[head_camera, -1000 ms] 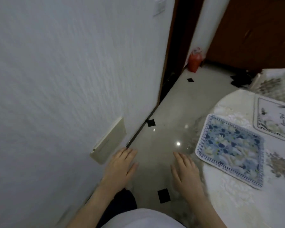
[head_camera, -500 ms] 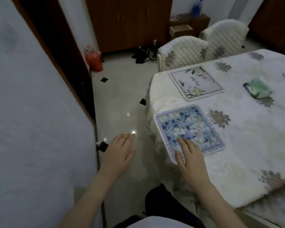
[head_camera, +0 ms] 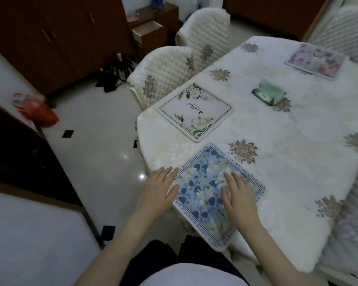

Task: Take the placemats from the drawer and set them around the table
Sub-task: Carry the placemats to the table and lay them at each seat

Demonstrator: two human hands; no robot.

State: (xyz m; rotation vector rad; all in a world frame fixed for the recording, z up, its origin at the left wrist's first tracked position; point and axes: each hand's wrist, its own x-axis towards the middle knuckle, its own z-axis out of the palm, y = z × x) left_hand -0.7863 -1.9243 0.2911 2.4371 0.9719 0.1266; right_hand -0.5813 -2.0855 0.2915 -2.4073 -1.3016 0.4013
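A blue floral placemat (head_camera: 203, 190) lies at the near corner of the table (head_camera: 297, 153), which has a cream floral cloth. My right hand (head_camera: 239, 200) rests flat on the mat, fingers spread. My left hand (head_camera: 158, 193) is flat at the mat's left edge, fingers apart, thumb touching the mat. A white placemat with green leaves (head_camera: 195, 111) lies further along the left edge. A pink floral placemat (head_camera: 316, 60) sits at the far right. The open drawer (head_camera: 147, 32) shows in a brown cabinet at the back.
A green folded cloth (head_camera: 269, 94) lies mid-table. Two quilted cream chairs (head_camera: 163, 73) stand at the table's far left side. A red bag (head_camera: 36, 109) and dark items (head_camera: 114, 74) sit on the tiled floor. A white wall (head_camera: 29, 234) is close on my left.
The view has swung right from the wall and floor onto the table. Both hands moved from above the floor to the blue placemat, the right one onto it, the left to its edge.
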